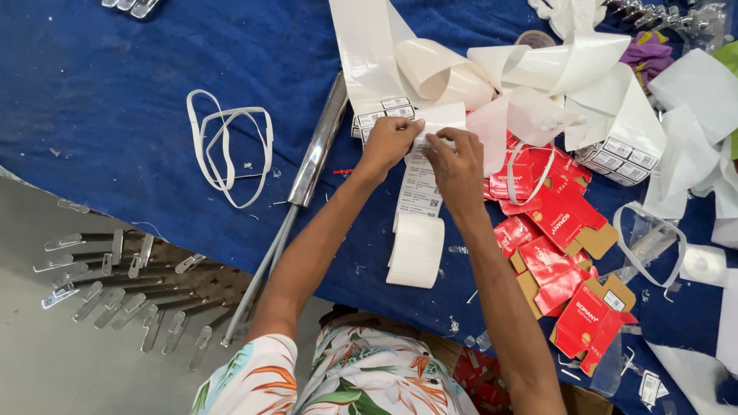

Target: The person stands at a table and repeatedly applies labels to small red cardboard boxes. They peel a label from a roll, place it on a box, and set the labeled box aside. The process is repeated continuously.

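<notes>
While both hands meet over the blue cloth (pixel 115 92):
Left hand (pixel 388 142): pinches the top of the label strip (pixel 419 207).
Right hand (pixel 455 165): fingers closed on the same strip, touching the left.
Strip: centre, hanging toward 6 o'clock.
Red cartons (pixel 557 230): at 3 o'clock.
Metal rod (pixel 311 165): at 9 o'clock.

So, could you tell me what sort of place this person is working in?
Probably a small packing or labelling workshop. Both hands, left hand and right hand, peel a label strip over a blue cloth, beside flattened red cartons and coils of white backing paper.
</notes>
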